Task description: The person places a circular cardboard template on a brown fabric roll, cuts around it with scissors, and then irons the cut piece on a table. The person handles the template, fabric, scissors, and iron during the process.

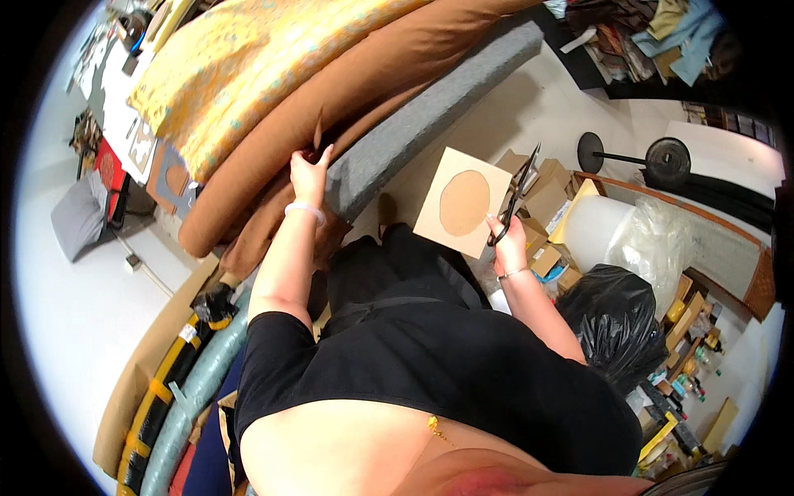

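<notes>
My left hand [309, 178] is closed at the lower edge of a thick brown fabric roll [273, 169], pinching up a fold of its cloth. A grey fabric roll [413, 124] lies right beside that hand. My right hand [509, 241] holds a pair of black scissors [514, 198], blades pointing up and away. The same hand grips the lower right edge of a square cardboard piece [429, 217], which bears a darker oval in its middle. Cardboard and scissors are both held in the air, apart from the rolls.
Yellow patterned fabric [248, 70] lies beyond the brown roll. Bundled rolls [198, 380] lean at the lower left. To the right are small cardboard boxes [546, 198], a black plastic bag [612, 318] and clear plastic wrap [662, 240]. A barbell [666, 159] and fabric scraps [662, 41] sit farther off.
</notes>
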Motion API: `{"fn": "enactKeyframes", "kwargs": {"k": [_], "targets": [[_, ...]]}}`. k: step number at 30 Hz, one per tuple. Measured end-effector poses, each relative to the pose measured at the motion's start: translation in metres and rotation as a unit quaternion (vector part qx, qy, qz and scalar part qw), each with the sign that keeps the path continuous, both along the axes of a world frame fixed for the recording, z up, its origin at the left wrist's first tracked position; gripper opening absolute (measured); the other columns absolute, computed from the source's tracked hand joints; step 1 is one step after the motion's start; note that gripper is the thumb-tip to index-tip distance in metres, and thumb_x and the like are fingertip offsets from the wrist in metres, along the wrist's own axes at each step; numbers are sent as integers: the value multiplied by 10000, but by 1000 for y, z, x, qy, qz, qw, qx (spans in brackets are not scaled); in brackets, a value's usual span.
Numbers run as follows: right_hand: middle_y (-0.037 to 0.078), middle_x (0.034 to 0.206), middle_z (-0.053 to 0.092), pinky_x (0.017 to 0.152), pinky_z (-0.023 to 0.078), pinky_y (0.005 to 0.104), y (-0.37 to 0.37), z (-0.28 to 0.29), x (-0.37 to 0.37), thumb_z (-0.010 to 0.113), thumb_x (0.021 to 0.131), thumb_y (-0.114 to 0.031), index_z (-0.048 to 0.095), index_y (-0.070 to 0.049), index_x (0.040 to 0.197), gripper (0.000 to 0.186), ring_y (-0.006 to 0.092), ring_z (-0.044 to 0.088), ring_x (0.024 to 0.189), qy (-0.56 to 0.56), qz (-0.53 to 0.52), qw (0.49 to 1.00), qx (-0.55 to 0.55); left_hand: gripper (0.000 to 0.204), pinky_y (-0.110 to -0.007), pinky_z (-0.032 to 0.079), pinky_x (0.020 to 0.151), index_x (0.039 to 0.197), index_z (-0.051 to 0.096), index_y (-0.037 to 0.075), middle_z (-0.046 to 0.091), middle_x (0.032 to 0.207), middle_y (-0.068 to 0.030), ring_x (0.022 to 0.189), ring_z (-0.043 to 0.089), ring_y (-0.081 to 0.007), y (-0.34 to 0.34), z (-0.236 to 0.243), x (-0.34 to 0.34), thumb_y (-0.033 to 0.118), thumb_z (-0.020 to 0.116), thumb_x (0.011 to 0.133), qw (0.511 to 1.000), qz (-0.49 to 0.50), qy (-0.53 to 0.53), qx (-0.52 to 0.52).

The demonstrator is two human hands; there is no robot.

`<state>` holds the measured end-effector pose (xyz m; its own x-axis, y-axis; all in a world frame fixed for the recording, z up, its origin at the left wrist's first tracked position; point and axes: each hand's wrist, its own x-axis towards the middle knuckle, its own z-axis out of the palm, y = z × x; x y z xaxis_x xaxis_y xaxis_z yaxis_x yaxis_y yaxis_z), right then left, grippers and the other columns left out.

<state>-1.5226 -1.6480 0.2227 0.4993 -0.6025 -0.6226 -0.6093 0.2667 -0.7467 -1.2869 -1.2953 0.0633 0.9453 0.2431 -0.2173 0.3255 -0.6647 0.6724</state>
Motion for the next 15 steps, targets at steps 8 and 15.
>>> {"fn": "enactKeyframes", "kwargs": {"k": [8, 15], "targets": [[-27, 775, 570, 552, 398, 242, -56, -6, -67, 783, 917, -132, 581, -57, 990, 227, 84, 503, 606, -36, -152, 988, 7, 226, -390, 531, 872, 996, 782, 71, 681, 978, -149, 956, 668, -293, -97, 16, 28, 281, 765, 915, 889, -441, 92, -81], [-49, 699, 491, 507, 369, 248, -66, -13, -75, 789, 919, -128, 538, -139, 892, 253, 83, 463, 546, -20, -236, 971, 22, 543, -416, 505, 921, 1217, 652, 12, 612, 1081, -173, 1023, 617, -327, -173, 23, 8, 387, 824, 864, 843, -481, 149, -188]]}}
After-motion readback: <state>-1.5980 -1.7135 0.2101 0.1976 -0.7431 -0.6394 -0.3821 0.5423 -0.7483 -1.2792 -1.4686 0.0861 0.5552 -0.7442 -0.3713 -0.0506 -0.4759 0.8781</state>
